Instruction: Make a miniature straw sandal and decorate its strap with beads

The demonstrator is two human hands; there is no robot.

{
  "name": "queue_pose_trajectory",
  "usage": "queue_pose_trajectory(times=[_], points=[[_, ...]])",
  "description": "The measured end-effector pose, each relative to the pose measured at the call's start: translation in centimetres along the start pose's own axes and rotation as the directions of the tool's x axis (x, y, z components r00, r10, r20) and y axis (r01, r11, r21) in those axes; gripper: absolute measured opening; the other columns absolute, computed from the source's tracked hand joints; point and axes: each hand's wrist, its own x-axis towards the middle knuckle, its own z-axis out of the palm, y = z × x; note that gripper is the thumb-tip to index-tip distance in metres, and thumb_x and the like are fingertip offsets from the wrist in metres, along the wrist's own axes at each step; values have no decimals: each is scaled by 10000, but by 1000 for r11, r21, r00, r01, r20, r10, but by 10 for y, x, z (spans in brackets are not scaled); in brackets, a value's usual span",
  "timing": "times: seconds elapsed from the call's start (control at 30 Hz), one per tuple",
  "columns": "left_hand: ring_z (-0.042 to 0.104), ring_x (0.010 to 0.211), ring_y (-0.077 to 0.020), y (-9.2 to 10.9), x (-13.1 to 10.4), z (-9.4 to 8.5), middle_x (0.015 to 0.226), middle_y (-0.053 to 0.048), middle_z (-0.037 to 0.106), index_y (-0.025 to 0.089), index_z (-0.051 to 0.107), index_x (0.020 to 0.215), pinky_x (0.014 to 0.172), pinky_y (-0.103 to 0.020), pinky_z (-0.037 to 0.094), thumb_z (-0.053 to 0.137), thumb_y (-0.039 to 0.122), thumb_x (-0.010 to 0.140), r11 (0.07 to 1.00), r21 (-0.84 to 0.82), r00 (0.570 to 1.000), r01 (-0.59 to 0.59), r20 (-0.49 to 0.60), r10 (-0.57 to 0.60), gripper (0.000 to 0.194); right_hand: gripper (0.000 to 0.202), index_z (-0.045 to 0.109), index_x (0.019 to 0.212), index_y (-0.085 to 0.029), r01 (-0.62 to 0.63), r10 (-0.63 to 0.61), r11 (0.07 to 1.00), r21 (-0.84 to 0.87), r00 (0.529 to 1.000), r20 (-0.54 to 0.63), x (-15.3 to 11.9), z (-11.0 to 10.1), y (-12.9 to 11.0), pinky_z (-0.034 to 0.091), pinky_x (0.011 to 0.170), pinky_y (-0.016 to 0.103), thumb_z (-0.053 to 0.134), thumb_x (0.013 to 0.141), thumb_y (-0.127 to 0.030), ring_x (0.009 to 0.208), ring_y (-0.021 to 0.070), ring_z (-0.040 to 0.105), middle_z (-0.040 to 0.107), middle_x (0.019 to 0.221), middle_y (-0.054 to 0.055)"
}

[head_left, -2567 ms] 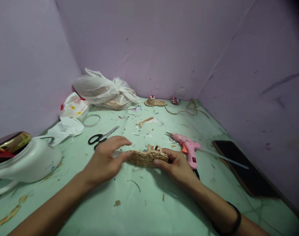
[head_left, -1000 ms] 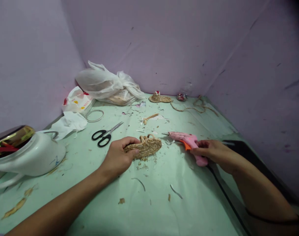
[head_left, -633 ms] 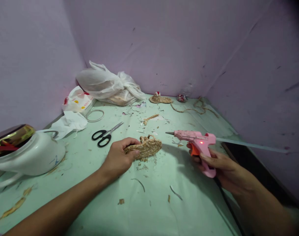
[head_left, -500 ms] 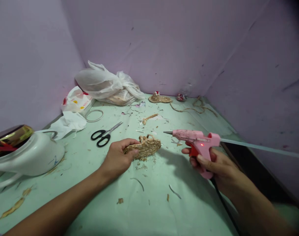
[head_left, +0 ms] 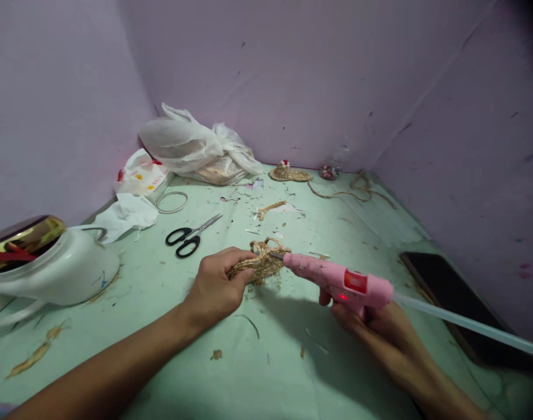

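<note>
My left hand [head_left: 222,280] pinches the left end of a small woven straw slipper [head_left: 262,267], a braided sole with a loop on top, tilted just above the table. In my right hand [head_left: 371,326] is a pink hot glue gun [head_left: 336,280] with a red light on and a clear glue stick [head_left: 467,328] out of its back. Its metal nozzle meets the right part of the slipper; whether it touches I cannot tell. Black-handled scissors [head_left: 191,238] lie beyond my left hand.
At the left stands a white teapot-like pot [head_left: 73,268]. Tissue [head_left: 128,216], a ring [head_left: 171,202] and a white plastic bag [head_left: 200,151] lie behind. A finished-looking straw slipper [head_left: 295,174], beads [head_left: 328,172] and cord [head_left: 349,194] are at the back. A black phone [head_left: 450,297] lies right.
My right hand has brought the glue gun left and tilted it, so its nozzle is now at the slipper. My left hand keeps its hold; the view has shifted slightly.
</note>
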Motion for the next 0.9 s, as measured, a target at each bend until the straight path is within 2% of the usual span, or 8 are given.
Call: queue_pose_trajectory(times=[0.1,0.27,0.5,0.63,0.9], points=[[640,742,-153,2,-3,1,806,-41,690,152,685,868,680,-267,507,557,101,753,999,0,999,-39,12,39,179,80,571,792,-225,38,-38,999,-19,999,3,-1,1,-1,462,446,219,516,823,-274,532,145,556,602,659,-3],[638,768,-160,1,-5,3,830,-48,686,154,677,889,692,-280,505,550,100,765,997,14,998,-69,5,69,186,100,580,828,-216,59,-58,997,-57,998,19,-3,-1,2,467,486,235,504,840,-280,563,148,547,574,681,9],[635,754,-165,1,-6,3,829,-59,686,150,673,883,681,-292,513,559,111,761,997,31,997,-76,-25,77,172,274,614,1095,-260,17,-12,998,-56,996,84,-2,-2,5,521,599,341,472,865,-306,666,220,604,635,768,48],[633,763,-166,1,-7,3,832,-55,683,157,673,886,686,-294,511,563,113,762,996,28,996,-82,-22,83,172,315,597,1156,-284,35,-29,997,-62,996,89,-2,-2,5,534,639,385,457,874,-304,690,246,621,646,758,50],[636,774,-166,0,-6,4,845,-63,685,142,676,910,700,-291,510,555,109,770,996,25,996,-84,-11,84,188,314,598,1163,-287,56,-50,997,-57,994,95,-3,-2,2,540,655,335,486,870,-294,742,223,639,678,899,56]])
